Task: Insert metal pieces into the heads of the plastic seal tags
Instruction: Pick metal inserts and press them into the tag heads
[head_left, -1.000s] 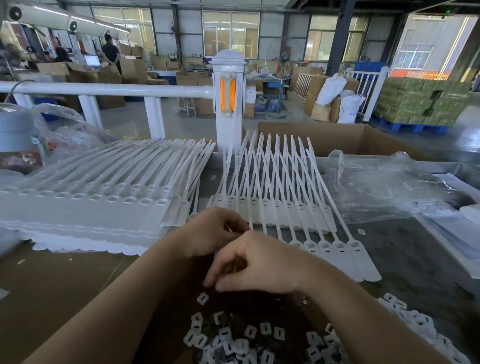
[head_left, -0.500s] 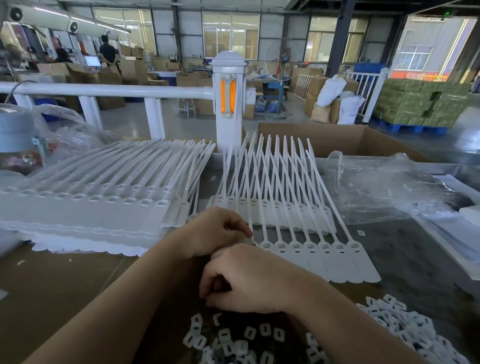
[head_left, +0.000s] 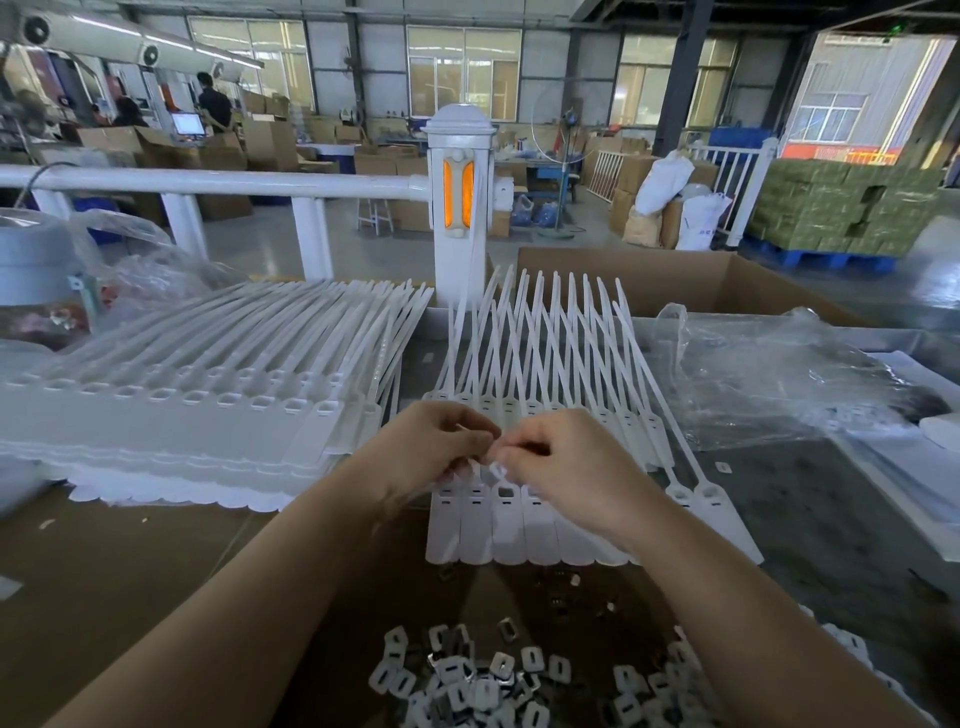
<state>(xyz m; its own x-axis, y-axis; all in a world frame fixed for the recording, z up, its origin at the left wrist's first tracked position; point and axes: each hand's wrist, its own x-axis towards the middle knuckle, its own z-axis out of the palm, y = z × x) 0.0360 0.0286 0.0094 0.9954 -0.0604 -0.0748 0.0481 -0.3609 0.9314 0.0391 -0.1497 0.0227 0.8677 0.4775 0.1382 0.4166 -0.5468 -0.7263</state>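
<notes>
A joined row of white plastic seal tags (head_left: 511, 525) lies flat in front of me, heads toward me and tails fanning away. My left hand (head_left: 434, 449) and my right hand (head_left: 569, 467) meet fingertip to fingertip just above the tag heads. Both have curled fingers pinching a small piece between them; the piece is mostly hidden. One tag head (head_left: 503, 491) right under the fingertips shows an open square hole. A pile of small metal pieces and white caps (head_left: 467, 680) lies near the bottom edge. A few loose metal pieces (head_left: 569, 579) sit just below the tags.
A big stack of seal tag sheets (head_left: 171, 415) fills the left. Crumpled clear plastic bags (head_left: 769, 379) lie at the right, with a cardboard box (head_left: 675, 275) behind. A white railing post (head_left: 460, 208) stands beyond the tags. More white caps (head_left: 852, 644) trail along the right.
Both hands have moved up and away from the pile of pieces to the tag heads. The lower flat ends of the tags, covered before, now show.
</notes>
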